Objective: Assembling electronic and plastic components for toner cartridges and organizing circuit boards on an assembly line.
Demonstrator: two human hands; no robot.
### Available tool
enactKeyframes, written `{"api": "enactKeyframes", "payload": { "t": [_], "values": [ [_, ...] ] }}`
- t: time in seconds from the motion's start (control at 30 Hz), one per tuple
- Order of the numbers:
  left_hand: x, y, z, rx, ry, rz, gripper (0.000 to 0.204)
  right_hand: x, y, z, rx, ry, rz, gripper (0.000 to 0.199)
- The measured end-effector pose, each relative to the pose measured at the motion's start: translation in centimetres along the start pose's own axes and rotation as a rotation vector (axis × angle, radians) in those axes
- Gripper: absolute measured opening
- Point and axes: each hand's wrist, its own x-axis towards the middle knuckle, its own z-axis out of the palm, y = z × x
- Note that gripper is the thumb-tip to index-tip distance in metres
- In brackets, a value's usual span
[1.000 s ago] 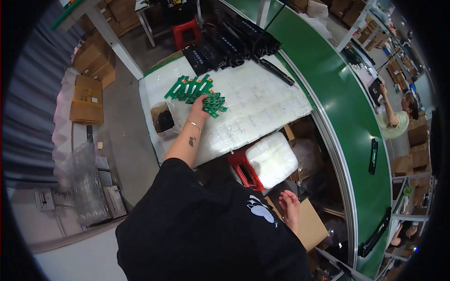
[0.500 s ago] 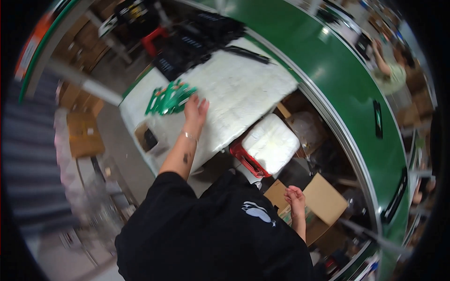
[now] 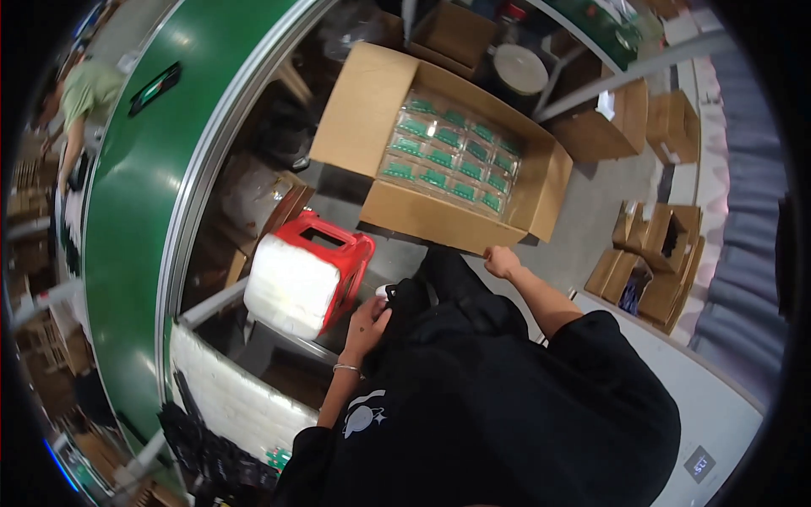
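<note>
Lying in ctn [image 3: 439,216]: grn pcs [image 3: 438,157]

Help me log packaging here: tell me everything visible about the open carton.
The open carton is brown, rectangular and cardboard-looking, its flaps spread. It stands open side up beyond the red stool. Inside, clear plastic-looking trays hold green pieces in rows. The right hand is close to its near edge; contact is unclear.

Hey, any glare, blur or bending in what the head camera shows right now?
Head view: the green conveyor bows with fisheye distortion and carries pale glare patches; clear plastic trays show small glints; the corners fall to black; the left hand and right hand look reasonably sharp, while the co-worker near the left rim is softer.
</note>
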Motion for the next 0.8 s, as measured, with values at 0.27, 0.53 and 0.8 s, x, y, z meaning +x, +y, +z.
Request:
{"api": "enactKeyframes", "payload": {
  "t": [0.27, 0.53, 0.8],
  "values": [
    [10.1, -8.8, 1.6, 0.381, -0.239, -0.193, 0.059, 7.8, 8.6, 3.4, 0.177, -0.134, 0.204, 0.027],
    [46.9, -5.8, 0.7, 0.989, 0.309, -0.04, 0.108, 24.4, 23.6, 8.6, 0.295, 0.281, 0.66, 0.085],
    [55.0, -12.6, 1.1, 0.926, 0.435, 0.039, 0.098, 32.3, 37.3, 10.8, 0.547, 0.495, 0.864, 0.096]
  ]
}}
